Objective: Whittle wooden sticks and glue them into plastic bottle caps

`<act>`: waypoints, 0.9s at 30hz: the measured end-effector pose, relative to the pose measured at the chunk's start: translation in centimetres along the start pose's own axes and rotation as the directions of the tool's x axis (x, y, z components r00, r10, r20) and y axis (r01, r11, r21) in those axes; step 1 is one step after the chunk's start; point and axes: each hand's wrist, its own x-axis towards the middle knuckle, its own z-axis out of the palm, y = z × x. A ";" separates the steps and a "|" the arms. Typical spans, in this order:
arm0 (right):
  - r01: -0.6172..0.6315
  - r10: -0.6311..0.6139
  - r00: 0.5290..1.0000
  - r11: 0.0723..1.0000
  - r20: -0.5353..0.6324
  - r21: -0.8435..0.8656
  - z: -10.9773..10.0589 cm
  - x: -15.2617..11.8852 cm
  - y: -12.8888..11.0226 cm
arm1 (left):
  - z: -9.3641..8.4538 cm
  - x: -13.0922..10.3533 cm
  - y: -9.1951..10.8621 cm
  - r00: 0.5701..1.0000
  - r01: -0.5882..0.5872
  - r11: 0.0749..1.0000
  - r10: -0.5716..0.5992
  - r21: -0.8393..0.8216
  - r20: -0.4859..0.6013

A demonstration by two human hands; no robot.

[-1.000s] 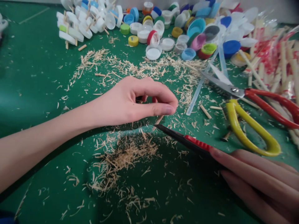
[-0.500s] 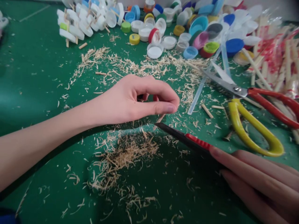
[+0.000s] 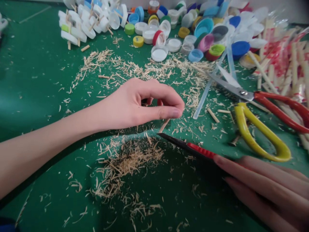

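Note:
Between thumb and fingers, my left hand (image 3: 152, 101) pinches a short thin wooden stick (image 3: 164, 125). The stick's lower end pokes out below the fingertips; its upper part is hidden by the hand. My right hand (image 3: 263, 183) is closed around a utility knife (image 3: 200, 149) with a black body and a red grip. The dark blade tip lies at the stick's lower end; I cannot tell whether they touch. Beneath both hands, a pile of curled wood shavings (image 3: 130, 162) is spread over the green table (image 3: 60, 180).
Large scissors (image 3: 243, 93) with one red and one yellow handle lie open at the right. Many coloured bottle caps (image 3: 159, 53) crowd the back. White caps threaded on sticks (image 3: 84, 24) stand at back left. Wrapped chopsticks (image 3: 287, 58) are heaped at far right.
The knife has slid slightly down and left along the stick, toward its lower end. More of the stick shows below my left hand, which has stayed nearly still.

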 end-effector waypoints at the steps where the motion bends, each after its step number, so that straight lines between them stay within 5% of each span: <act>1: 0.002 -0.002 1.000 1.000 -0.004 0.016 0.0 0.0 0.0 | 0.0 0.0 0.0 1.000 0.003 1.000 -0.003 0.001 0.000; 27: 0.003 -0.002 0.999 0.999 -0.035 0.036 0.2 -0.1 0.3 | -0.1 0.0 0.1 1.000 0.024 1.000 -0.024 0.017 0.007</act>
